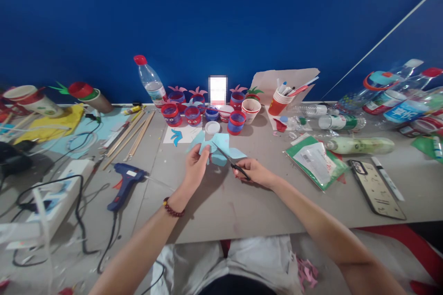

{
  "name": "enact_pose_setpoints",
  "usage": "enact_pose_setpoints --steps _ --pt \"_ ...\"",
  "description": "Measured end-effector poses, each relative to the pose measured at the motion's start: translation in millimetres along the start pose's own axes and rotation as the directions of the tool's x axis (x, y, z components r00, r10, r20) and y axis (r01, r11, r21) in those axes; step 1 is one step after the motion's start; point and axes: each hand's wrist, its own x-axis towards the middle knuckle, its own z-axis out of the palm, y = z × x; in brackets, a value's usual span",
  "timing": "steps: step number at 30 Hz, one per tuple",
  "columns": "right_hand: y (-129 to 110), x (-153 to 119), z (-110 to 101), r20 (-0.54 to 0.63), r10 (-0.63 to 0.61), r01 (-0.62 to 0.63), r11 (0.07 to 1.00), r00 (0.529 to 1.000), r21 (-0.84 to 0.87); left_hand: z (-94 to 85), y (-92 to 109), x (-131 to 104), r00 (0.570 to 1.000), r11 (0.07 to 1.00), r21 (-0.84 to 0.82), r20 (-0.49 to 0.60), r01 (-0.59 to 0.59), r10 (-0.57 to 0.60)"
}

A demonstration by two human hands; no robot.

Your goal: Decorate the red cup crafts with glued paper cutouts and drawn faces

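Light blue paper (221, 140) is pinched in my left hand (198, 163), above the middle of the grey table. My right hand (254, 173) grips a pair of scissors (238, 168) by the dark handles, and their blades reach across the paper. Which part of the paper lies between the blades is hard to make out. More light blue paper (238, 153) lies just right of the blades. Beyond my hands is a white round lid (212, 127). Near my left hand, a darker blue leaf-shaped cutout (176, 137) rests on a white sheet (194, 133).
Several decorated red and blue cups (193, 115) stand behind the paper, beside an upright bottle (150, 83). A glue gun (126, 182), wooden sticks (138, 136) and a power strip (65, 193) lie left. To the right are a green packet (316, 161), a phone (375, 189) and plastic bottles (342, 122).
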Motion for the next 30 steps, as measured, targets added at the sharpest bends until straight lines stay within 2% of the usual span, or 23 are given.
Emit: enact_pose_setpoints --steps 4,10,16,20,30 --pt "0.9 0.0 -0.9 0.009 -0.002 0.002 1.000 1.000 -0.009 -0.7 3.0 1.8 1.000 1.000 0.018 -0.010 -0.014 0.014" --pt "-0.1 1.3 -2.2 -0.001 -0.006 0.006 1.000 1.000 0.014 2.9 2.8 2.6 0.993 0.998 -0.041 0.114 0.042 -0.037" --pt "-2.6 0.2 -0.7 -0.015 -0.007 0.007 1.000 1.000 0.013 2.9 -2.0 4.0 0.989 0.989 -0.076 0.081 0.127 -0.121" --pt "-2.7 -0.5 -0.8 -0.004 -0.011 0.012 1.000 1.000 0.004 1.6 -1.3 4.7 0.993 0.987 -0.115 0.040 0.113 -0.109" --pt "-0.1 0.7 -2.2 0.017 0.002 -0.002 1.000 1.000 -0.011 0.0 -3.6 4.6 0.996 0.983 -0.157 0.034 0.091 -0.086"
